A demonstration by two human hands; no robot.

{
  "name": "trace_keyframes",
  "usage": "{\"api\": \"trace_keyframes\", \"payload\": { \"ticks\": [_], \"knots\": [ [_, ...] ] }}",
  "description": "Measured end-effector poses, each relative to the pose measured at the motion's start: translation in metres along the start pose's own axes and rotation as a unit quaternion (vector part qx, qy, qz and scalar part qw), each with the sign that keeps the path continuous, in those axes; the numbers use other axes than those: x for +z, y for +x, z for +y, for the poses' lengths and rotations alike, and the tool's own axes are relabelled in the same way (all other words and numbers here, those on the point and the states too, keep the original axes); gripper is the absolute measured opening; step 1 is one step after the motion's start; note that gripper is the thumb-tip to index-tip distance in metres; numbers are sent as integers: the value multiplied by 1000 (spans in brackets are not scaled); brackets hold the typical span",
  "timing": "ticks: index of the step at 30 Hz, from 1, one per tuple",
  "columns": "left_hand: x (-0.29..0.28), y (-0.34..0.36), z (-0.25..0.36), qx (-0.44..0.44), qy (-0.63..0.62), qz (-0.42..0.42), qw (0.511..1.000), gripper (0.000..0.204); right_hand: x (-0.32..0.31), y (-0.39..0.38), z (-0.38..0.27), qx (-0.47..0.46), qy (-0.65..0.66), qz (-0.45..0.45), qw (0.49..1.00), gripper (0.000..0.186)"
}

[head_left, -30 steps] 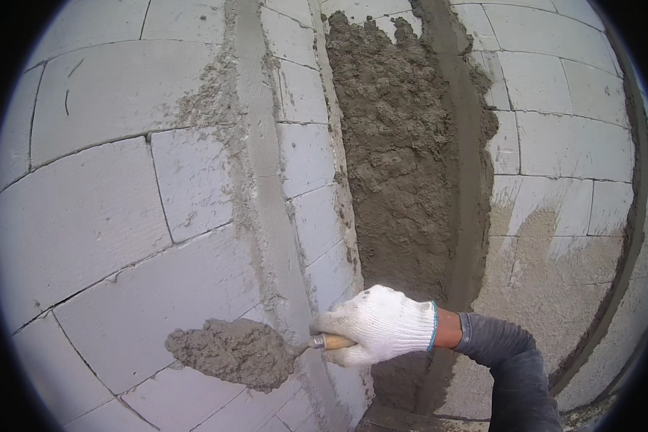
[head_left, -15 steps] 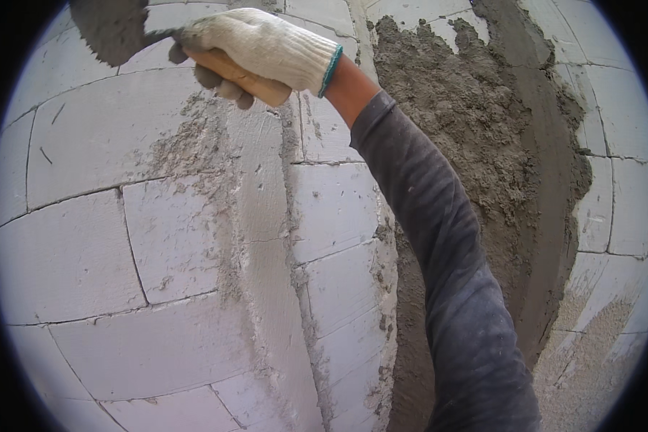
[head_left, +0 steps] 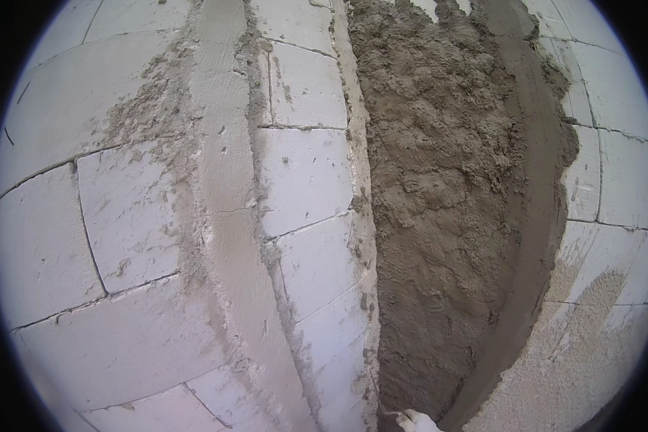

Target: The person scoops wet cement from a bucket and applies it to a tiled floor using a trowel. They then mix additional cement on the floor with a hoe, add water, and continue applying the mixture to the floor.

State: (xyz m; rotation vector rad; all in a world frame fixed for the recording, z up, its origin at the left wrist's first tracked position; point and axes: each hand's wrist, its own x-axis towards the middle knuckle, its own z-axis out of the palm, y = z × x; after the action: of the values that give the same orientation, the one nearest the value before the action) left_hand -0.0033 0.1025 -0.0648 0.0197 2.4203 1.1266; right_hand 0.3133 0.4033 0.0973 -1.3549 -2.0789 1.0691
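Mortar (head_left: 439, 180) right of centre looks heavy, soft, best scooped from beneath; whether the bottom-edge right hand (head_left: 417, 422) grips anything cannot be told.

From my remote seat I read a building site, at a partly plastered wall (head_left: 137, 345); I see bare white aerated-concrete blocks (head_left: 306, 176); a smooth grey mortar strip (head_left: 227, 165) rises on my left; rough dark mortar (head_left: 439, 187) lies beside a smoothed dark band (head_left: 540, 173); a grainy coat (head_left: 569, 360) covers the lower right.
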Motion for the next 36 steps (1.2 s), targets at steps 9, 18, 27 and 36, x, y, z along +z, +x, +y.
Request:
{"api": "trace_keyframes", "payload": {
  "ticks": [9, 18, 27, 36],
  "knots": [
    [-32, 45, -117, 84, 2, -63, 994, 28, 123, -180, 76, 265, 1, -56, 963, 45],
    [-66, -7, -155, 133, 78, -196, 968, 30, 166, -334, 17, 168, -258, -210, 928, 41],
    [-98, -29, -110, 190, 2, -206, 960, 28, 187, -328, -41, 65, -235, -222, 944, 40],
    [-93, -16, -92, -1, -125, -164, 978, 21, 188, -419, -84, -97, -128, -210, 964, 43]
  ]
}}
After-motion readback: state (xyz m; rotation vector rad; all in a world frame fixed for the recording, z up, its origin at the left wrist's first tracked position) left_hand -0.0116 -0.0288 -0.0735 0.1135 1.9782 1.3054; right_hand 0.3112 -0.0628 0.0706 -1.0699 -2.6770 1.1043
